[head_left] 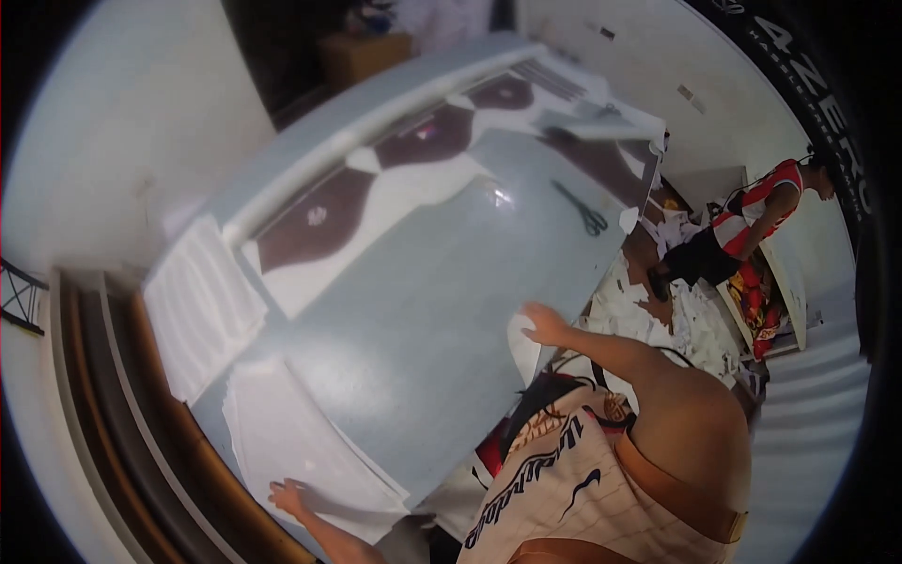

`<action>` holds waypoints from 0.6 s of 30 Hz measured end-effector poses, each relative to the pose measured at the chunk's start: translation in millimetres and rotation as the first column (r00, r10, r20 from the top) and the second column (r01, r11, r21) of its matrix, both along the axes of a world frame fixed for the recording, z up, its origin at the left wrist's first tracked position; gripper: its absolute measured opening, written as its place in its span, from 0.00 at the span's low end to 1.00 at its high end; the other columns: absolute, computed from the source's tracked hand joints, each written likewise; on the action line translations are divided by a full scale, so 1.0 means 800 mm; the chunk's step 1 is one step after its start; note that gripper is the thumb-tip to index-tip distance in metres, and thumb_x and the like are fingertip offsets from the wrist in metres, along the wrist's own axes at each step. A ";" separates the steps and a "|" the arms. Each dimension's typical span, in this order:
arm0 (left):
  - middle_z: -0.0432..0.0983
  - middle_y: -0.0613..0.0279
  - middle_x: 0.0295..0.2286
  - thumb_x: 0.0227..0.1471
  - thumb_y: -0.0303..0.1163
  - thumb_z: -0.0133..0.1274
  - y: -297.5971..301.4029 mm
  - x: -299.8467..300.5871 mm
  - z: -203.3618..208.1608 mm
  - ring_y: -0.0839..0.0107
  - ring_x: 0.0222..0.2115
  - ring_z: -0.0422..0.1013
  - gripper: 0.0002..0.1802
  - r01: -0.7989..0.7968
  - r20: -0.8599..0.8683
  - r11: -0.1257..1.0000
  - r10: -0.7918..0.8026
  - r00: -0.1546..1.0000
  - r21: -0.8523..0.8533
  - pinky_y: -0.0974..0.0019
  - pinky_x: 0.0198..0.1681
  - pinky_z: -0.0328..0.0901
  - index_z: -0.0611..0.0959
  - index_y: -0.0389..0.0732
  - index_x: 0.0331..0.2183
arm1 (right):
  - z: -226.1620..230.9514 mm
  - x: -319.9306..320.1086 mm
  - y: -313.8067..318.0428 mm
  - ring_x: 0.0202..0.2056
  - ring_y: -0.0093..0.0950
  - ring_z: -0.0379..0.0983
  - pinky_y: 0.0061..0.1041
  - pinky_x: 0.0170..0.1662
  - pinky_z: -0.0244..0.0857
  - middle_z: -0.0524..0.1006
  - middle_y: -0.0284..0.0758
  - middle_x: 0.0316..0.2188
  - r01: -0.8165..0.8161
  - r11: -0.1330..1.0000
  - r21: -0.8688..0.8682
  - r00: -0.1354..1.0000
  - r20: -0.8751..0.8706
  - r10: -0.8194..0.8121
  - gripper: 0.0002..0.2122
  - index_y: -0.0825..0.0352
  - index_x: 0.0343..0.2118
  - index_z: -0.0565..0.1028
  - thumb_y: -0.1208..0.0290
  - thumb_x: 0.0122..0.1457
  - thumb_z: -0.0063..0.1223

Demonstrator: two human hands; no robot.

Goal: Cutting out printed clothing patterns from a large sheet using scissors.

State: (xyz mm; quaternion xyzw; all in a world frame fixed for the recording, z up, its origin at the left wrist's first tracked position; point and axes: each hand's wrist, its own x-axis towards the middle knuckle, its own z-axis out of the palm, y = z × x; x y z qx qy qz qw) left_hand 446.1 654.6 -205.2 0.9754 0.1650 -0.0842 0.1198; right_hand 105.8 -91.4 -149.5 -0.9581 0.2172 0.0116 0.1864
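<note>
At the near left corner of the grey table [423,291], my left hand [289,496] lies on a stack of white sheets [301,442], fingers apart. My right hand [545,324] is at the table's near right edge. It pinches a white curved piece [522,350], paper or cloth, which hangs at the edge; motion blurs the fingertips. A pair of dark scissors [584,209] lies on the far right of the tabletop. Beyond the bare middle, a white printed sheet bears dark maroon curved panels [315,221].
Another stack of white strips [207,310] covers the far left corner. Long rolls [122,376] stand along the left side. To the right, white scraps [639,310] litter the floor, and a person [752,226] in a red and white top is beside an open-fronted box [780,291].
</note>
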 end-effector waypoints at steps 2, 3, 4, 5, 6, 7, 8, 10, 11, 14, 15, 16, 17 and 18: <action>0.65 0.33 0.49 0.55 0.45 0.56 -0.001 0.001 0.004 0.36 0.46 0.69 0.33 -0.042 0.169 0.998 0.034 0.985 0.043 0.41 0.50 0.66 0.71 0.39 0.57 | 0.011 -0.049 -0.017 0.51 0.43 0.73 0.40 0.52 0.69 0.76 0.44 0.50 0.252 0.968 -0.024 0.959 -0.127 -0.253 0.20 0.63 0.48 0.76 0.63 0.52 0.60; 0.67 0.34 0.47 0.55 0.46 0.57 -0.010 0.007 0.007 0.37 0.48 0.68 0.33 -0.140 0.308 0.989 0.118 0.944 0.050 0.44 0.52 0.65 0.72 0.38 0.56 | 0.013 -0.057 -0.030 0.47 0.43 0.75 0.40 0.50 0.70 0.78 0.43 0.45 0.355 0.935 -0.001 0.926 -0.140 -0.352 0.17 0.63 0.45 0.77 0.64 0.53 0.60; 0.67 0.34 0.47 0.55 0.46 0.57 -0.038 0.007 0.010 0.37 0.48 0.68 0.33 -0.093 0.367 0.995 0.075 0.927 0.031 0.44 0.52 0.65 0.72 0.38 0.56 | 0.012 -0.065 -0.050 0.44 0.44 0.76 0.40 0.48 0.71 0.80 0.42 0.40 0.481 0.876 0.043 0.867 -0.176 -0.467 0.14 0.62 0.42 0.79 0.65 0.53 0.60; 0.67 0.35 0.48 0.55 0.47 0.57 -0.076 0.005 0.013 0.39 0.49 0.68 0.34 -0.035 0.456 0.999 0.038 0.889 -0.014 0.45 0.54 0.64 0.72 0.36 0.56 | 0.008 -0.072 -0.069 0.42 0.44 0.77 0.41 0.46 0.72 0.80 0.42 0.37 0.546 0.838 0.007 0.828 -0.156 -0.539 0.12 0.62 0.40 0.79 0.65 0.53 0.59; 0.68 0.36 0.48 0.55 0.47 0.57 -0.118 -0.009 0.017 0.41 0.50 0.67 0.35 0.010 0.494 0.997 0.026 0.869 -0.071 0.47 0.56 0.63 0.72 0.33 0.55 | 0.004 -0.085 -0.091 0.40 0.45 0.78 0.41 0.45 0.73 0.81 0.42 0.34 0.631 0.776 0.004 0.766 -0.167 -0.621 0.10 0.62 0.38 0.80 0.66 0.54 0.59; 0.67 0.37 0.51 0.57 0.48 0.57 -0.175 -0.031 0.017 0.44 0.53 0.65 0.36 0.117 0.519 0.976 -0.005 0.855 -0.183 0.49 0.60 0.59 0.71 0.28 0.55 | 0.000 -0.093 -0.115 0.40 0.45 0.77 0.42 0.44 0.73 0.81 0.42 0.34 0.633 0.771 -0.078 0.758 -0.142 -0.637 0.09 0.62 0.37 0.80 0.67 0.53 0.58; 0.67 0.38 0.54 0.57 0.48 0.56 -0.227 -0.063 0.039 0.45 0.56 0.63 0.37 0.225 0.515 0.949 -0.082 0.853 -0.221 0.50 0.61 0.58 0.71 0.28 0.56 | 0.014 -0.096 -0.131 0.40 0.45 0.77 0.42 0.43 0.73 0.81 0.42 0.35 0.642 0.754 -0.138 0.735 -0.167 -0.657 0.08 0.62 0.35 0.80 0.69 0.53 0.58; 0.67 0.39 0.56 0.56 0.46 0.58 -0.371 -0.159 0.042 0.44 0.59 0.62 0.36 0.408 0.424 0.858 -0.260 0.868 -0.310 0.50 0.63 0.56 0.71 0.30 0.56 | 0.015 -0.121 -0.184 0.40 0.45 0.77 0.43 0.43 0.73 0.81 0.43 0.34 0.680 0.723 -0.120 0.712 -0.122 -0.691 0.06 0.63 0.33 0.79 0.71 0.52 0.56; 0.68 0.40 0.55 0.55 0.44 0.58 -0.453 -0.216 0.056 0.44 0.58 0.63 0.34 0.514 0.409 0.796 -0.373 0.832 -0.320 0.48 0.62 0.57 0.72 0.34 0.57 | 0.017 -0.135 -0.217 0.41 0.45 0.77 0.44 0.44 0.73 0.81 0.43 0.35 0.676 0.727 -0.120 0.718 -0.118 -0.686 0.06 0.63 0.33 0.79 0.72 0.52 0.55; 0.59 0.43 0.62 0.57 0.47 0.56 -0.655 -0.342 0.075 0.42 0.63 0.54 0.34 0.895 0.340 0.336 -0.838 0.426 -0.293 0.40 0.64 0.49 0.70 0.44 0.61 | 0.004 -0.141 -0.337 0.42 0.45 0.76 0.45 0.45 0.72 0.79 0.44 0.39 0.598 0.778 -0.190 0.777 -0.101 -0.622 0.06 0.64 0.33 0.79 0.74 0.53 0.52; 0.55 0.44 0.64 0.57 0.48 0.55 -0.697 -0.373 0.076 0.42 0.65 0.50 0.35 0.930 0.294 0.253 -0.898 0.329 -0.267 0.37 0.65 0.46 0.69 0.46 0.62 | -0.003 -0.151 -0.366 0.43 0.46 0.76 0.46 0.45 0.72 0.79 0.45 0.39 0.630 0.769 -0.107 0.775 0.029 -0.631 0.07 0.64 0.33 0.79 0.74 0.53 0.51; 0.55 0.44 0.64 0.57 0.48 0.55 -0.720 -0.390 0.076 0.42 0.65 0.50 0.35 0.923 0.237 0.262 -0.913 0.331 -0.282 0.37 0.65 0.46 0.69 0.46 0.62 | -0.011 -0.149 -0.393 0.43 0.46 0.76 0.46 0.46 0.71 0.78 0.46 0.39 0.659 0.753 0.003 0.748 0.109 -0.655 0.07 0.64 0.34 0.79 0.74 0.54 0.51; 0.51 0.44 0.65 0.58 0.49 0.54 -0.728 -0.410 0.074 0.40 0.66 0.47 0.35 0.929 0.171 0.313 -0.922 0.348 -0.199 0.36 0.65 0.44 0.68 0.48 0.62 | -0.016 -0.150 -0.426 0.43 0.46 0.76 0.45 0.46 0.71 0.78 0.46 0.39 0.620 0.784 -0.018 0.784 0.057 -0.619 0.08 0.65 0.36 0.78 0.72 0.54 0.51; 0.48 0.44 0.66 0.58 0.50 0.53 -0.734 -0.434 0.068 0.39 0.66 0.44 0.35 0.921 0.136 0.376 -0.912 0.387 -0.098 0.35 0.65 0.42 0.67 0.49 0.63 | -0.020 -0.159 -0.465 0.43 0.47 0.76 0.44 0.46 0.71 0.78 0.46 0.40 0.553 0.833 -0.008 0.833 0.027 -0.553 0.09 0.65 0.38 0.78 0.71 0.55 0.52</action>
